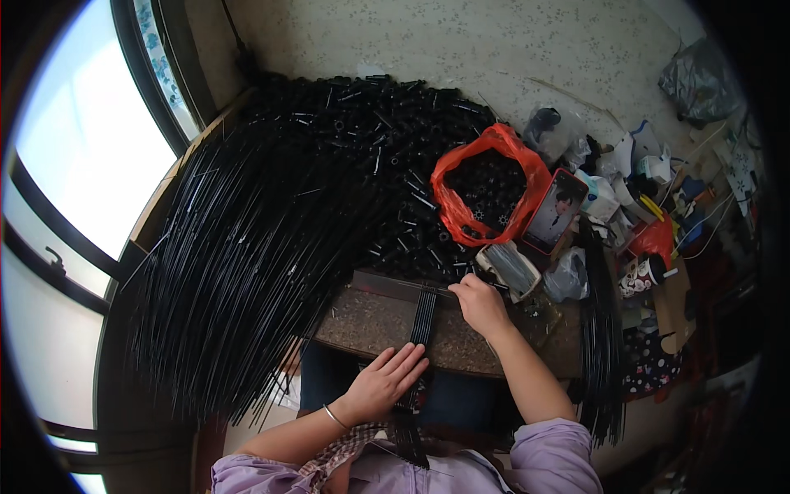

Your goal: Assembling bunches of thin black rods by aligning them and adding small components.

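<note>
My left hand lies flat with fingers stretched over a narrow row of thin black rods at the front edge of the worktable. The rods run side by side from a dark straight bar toward my lap. My right hand is closed in a pinch at the bar, just right of the rods' far ends. What its fingers hold is too small to make out. Behind the bar, small black tubular parts are heaped. More long thin black rods lie in a large pile to the left.
An orange-red plastic bag holds black pieces. Beside it a phone in a red case leans, its screen lit. An open box and a clear bag sit near my right hand. Another rod bundle hangs at the right edge.
</note>
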Tool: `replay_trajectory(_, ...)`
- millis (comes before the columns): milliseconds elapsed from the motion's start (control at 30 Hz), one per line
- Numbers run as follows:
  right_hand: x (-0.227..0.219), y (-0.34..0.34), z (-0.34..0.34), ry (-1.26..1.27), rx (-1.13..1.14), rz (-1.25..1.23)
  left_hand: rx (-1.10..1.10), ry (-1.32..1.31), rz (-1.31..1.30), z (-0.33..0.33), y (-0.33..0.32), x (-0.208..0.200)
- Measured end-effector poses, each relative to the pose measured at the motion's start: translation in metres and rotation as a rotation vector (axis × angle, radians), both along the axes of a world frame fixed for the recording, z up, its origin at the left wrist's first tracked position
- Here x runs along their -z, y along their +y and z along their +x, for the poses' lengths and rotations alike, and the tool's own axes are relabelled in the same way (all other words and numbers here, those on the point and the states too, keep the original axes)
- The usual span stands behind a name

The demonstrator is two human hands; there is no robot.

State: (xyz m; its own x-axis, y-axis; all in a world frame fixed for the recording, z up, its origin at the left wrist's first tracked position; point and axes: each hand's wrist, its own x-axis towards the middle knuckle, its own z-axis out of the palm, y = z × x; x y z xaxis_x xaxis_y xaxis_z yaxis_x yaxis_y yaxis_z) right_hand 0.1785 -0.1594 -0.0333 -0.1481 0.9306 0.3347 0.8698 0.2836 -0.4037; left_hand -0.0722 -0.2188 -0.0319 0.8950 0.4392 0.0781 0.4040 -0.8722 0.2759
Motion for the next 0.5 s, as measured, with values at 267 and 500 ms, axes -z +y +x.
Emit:
replay_trajectory(267, 0.001, 0.005, -0.007, 0.086, -0.014, -0.007, -0.014, -0.049, -0.070, 0.000, 0.001, 0.004)
replay_trajectory(500, -0.008, 0.010, -0.017, 0.016, 0.059, -0.114, 0.005, -0.020, -0.065, -0.001, 0.004, 0.003)
